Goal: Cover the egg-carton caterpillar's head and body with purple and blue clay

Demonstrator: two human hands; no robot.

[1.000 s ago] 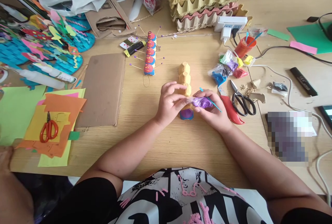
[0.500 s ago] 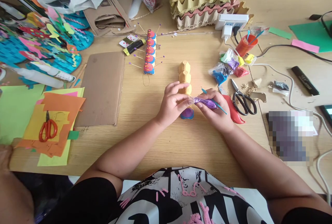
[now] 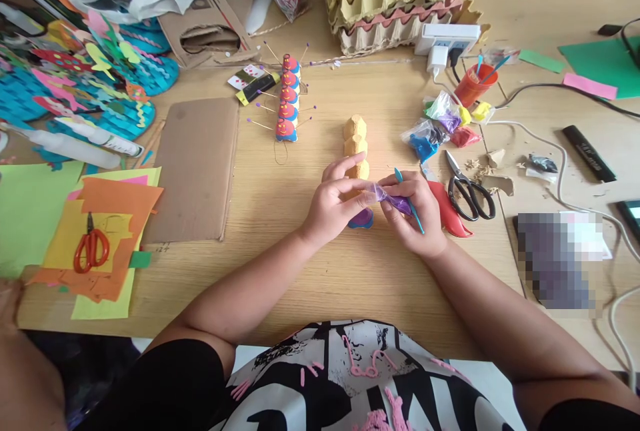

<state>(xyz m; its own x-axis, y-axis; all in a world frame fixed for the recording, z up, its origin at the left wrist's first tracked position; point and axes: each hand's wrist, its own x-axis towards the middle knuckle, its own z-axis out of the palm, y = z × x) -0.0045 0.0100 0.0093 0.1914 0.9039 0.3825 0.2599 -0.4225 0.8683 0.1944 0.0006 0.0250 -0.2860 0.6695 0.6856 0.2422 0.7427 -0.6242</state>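
A small clear bag of purple clay (image 3: 397, 203) is stretched between my two hands. My left hand (image 3: 337, 201) pinches the bag's clear end between thumb and forefinger, its other fingers lifted. My right hand (image 3: 415, 208) is closed on the purple-filled end and also has a thin blue modelling tool (image 3: 416, 214) lying across the fingers. Beneath and behind the hands stands a yellow egg-carton strip (image 3: 355, 130), partly hidden by my left hand. Its near end bears purple and blue clay (image 3: 362, 218).
A finished red-and-blue egg-carton caterpillar (image 3: 287, 101) stands further left, cotton swabs sticking out. Right of my hands lie black scissors (image 3: 467, 191), a red clay bag (image 3: 450, 211) and several other clay bags (image 3: 425, 141). Cardboard (image 3: 195, 168) lies left; egg trays (image 3: 395, 4) are stacked behind.
The blue tool has turned to a steeper angle in my right hand. The bag of purple clay looks more twisted, and both hands have shifted only slightly.
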